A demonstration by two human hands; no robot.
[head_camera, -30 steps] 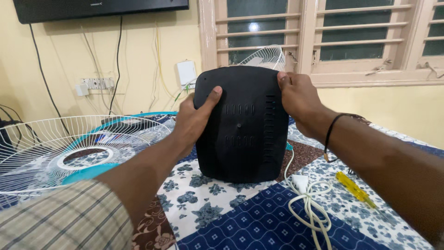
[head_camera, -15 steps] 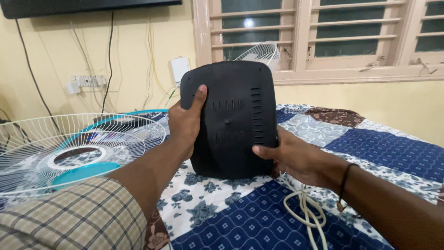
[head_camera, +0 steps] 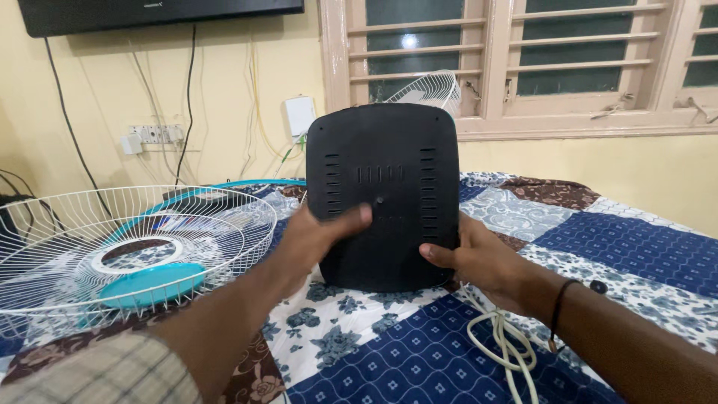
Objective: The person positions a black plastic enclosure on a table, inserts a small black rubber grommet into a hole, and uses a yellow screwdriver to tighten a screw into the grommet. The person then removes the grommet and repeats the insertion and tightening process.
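i'm seeing the matte black plastic base plate (head_camera: 383,191), rounded square with slotted vents, standing upright on the quilt (head_camera: 419,359). left hand (head_camera: 318,239) gripping its lower 9 o'clock edge, right hand (head_camera: 479,258) clasping 4 o'clock. white wire grille (head_camera: 90,247) lying at 9 o'clock.

The black cover (head_camera: 383,196) hides most of the small white fan guard (head_camera: 430,90) behind it; the big white fan guard (head_camera: 127,251) and the white cord (head_camera: 502,346) run off the picture's edges; right hand's (head_camera: 479,258) fingers are hidden behind the cover.

left hand (head_camera: 318,239): thumb extended, gripping | right hand (head_camera: 479,258): gripping low
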